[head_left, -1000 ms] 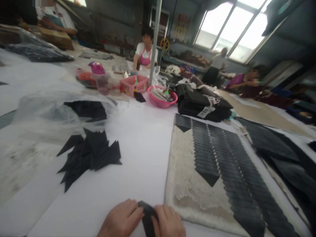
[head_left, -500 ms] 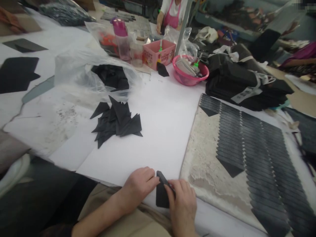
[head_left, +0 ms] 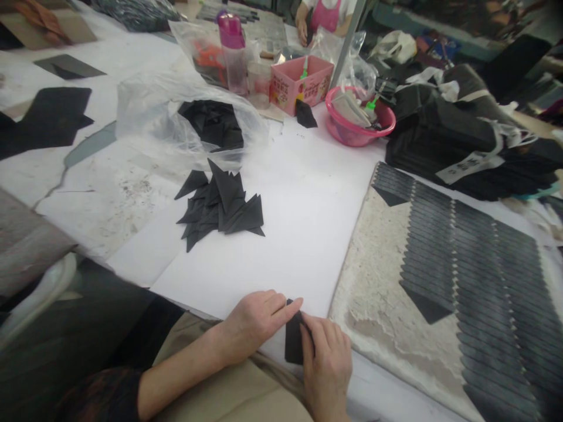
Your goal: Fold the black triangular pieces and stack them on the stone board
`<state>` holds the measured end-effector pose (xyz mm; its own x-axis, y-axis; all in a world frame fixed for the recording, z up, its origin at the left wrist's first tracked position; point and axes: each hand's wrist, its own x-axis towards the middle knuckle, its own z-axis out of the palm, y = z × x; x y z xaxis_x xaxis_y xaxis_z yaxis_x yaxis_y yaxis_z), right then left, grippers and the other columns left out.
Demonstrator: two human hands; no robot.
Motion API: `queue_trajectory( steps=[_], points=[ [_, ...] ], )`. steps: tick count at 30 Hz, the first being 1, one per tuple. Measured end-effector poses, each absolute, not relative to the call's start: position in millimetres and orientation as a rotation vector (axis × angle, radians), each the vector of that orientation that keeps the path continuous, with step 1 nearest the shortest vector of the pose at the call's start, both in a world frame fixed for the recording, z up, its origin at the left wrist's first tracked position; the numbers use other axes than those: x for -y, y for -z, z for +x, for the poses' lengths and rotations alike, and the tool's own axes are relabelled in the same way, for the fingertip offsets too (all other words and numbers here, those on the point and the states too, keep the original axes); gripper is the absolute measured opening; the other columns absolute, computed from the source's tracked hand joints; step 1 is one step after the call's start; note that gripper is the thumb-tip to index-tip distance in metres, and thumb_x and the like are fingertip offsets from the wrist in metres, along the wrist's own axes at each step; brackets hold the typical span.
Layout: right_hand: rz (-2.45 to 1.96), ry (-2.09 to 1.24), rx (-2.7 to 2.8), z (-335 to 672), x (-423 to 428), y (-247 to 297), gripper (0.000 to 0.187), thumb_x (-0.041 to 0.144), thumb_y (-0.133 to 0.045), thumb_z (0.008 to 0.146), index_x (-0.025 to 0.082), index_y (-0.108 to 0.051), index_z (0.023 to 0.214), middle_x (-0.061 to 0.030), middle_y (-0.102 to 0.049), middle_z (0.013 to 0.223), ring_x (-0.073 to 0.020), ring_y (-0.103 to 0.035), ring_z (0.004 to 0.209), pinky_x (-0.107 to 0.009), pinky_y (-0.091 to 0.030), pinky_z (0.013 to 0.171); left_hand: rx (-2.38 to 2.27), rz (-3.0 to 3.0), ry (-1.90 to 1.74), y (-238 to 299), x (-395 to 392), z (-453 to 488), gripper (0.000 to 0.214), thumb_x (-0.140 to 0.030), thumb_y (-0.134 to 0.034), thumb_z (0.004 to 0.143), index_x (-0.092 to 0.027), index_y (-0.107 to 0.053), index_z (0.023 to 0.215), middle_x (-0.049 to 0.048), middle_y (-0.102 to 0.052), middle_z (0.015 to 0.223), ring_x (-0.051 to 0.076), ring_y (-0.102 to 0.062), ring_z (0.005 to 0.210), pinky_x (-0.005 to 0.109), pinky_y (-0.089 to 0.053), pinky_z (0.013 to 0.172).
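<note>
At the near table edge lies a small black piece of sheet material (head_left: 294,343), its right side folded up. My right hand (head_left: 328,360) pinches that folded side between thumb and fingers. From the left, my left hand (head_left: 257,325) reaches across with its index finger stretched over the top end of the piece, pressing there; its other fingers are curled. A loose heap of similar black pointed pieces (head_left: 220,205) lies farther off on the white sheet. To the right, overlapping rows of black pieces (head_left: 431,252) cover much of a pale worn board (head_left: 378,281).
Behind the heap is a clear plastic bag (head_left: 145,126) with black pieces inside. Farther back stand a purple-lidded bottle (head_left: 233,55), a pink box (head_left: 285,88) and a pink basin (head_left: 347,133). Bundled black material (head_left: 466,140) sits at right. A person in a pink apron (head_left: 324,14) is across the table.
My left index finger has straightened and moved right, over the top of the piece. The right hand keeps its pinch on the folded side. The whole view has shifted slightly.
</note>
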<state>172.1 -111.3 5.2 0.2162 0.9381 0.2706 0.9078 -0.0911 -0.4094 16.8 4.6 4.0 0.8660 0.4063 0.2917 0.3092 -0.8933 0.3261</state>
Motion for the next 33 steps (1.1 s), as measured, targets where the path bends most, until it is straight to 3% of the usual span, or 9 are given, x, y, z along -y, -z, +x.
queue_trajectory(
  steps=[17, 25, 29, 33],
  points=[
    [-1.949, -0.09, 1.731, 171.0, 115.4, 1.0, 0.026, 0.019, -0.047, 0.096, 0.029, -0.066, 0.11, -0.0037, -0.061, 0.087, -0.0156, -0.052, 0.077, -0.032, -0.037, 0.072, -0.532, 2.741, -0.65, -7.1, -3.7, 15.5, 0.015, -0.011, -0.046, 0.097, -0.011, -0.06, 0.094, 0.0035, -0.055, 0.075, 0.016, -0.052, 0.069, 0.028, -0.043, 0.058],
    [-1.93, -0.091, 1.782, 173.6, 116.6, 2.3, 0.03, 0.018, -0.047, 0.096, 0.029, -0.062, 0.121, -0.0047, -0.062, 0.092, -0.0169, -0.054, 0.083, -0.032, -0.038, 0.076, -0.577, 2.748, -0.691, -12.8, -0.6, 16.6, 0.015, -0.009, -0.045, 0.096, -0.011, -0.06, 0.093, 0.0035, -0.055, 0.073, 0.016, -0.052, 0.068, 0.028, -0.043, 0.059],
    [-1.938, -0.082, 1.8, 173.2, 116.4, 2.8, 0.03, 0.02, -0.044, 0.098, 0.03, -0.066, 0.116, -0.0039, -0.059, 0.089, -0.0156, -0.052, 0.08, -0.031, -0.037, 0.073, -0.579, 2.749, -0.682, -12.6, -0.5, 16.7, 0.017, -0.01, -0.044, 0.097, -0.011, -0.06, 0.091, 0.0033, -0.055, 0.072, 0.016, -0.051, 0.067, 0.028, -0.044, 0.058],
    [-1.914, -0.019, 1.803, 172.5, 114.6, 3.8, 0.028, 0.022, -0.043, 0.099, 0.027, -0.067, 0.113, -0.004, -0.058, 0.089, -0.0151, -0.051, 0.081, -0.03, -0.037, 0.073, -0.584, 2.733, -0.683, -11.7, 0.8, 14.8, 0.018, -0.01, -0.045, 0.097, -0.008, -0.059, 0.107, 0.0054, -0.06, 0.078, 0.017, -0.054, 0.07, 0.03, -0.048, 0.06]
  ],
)
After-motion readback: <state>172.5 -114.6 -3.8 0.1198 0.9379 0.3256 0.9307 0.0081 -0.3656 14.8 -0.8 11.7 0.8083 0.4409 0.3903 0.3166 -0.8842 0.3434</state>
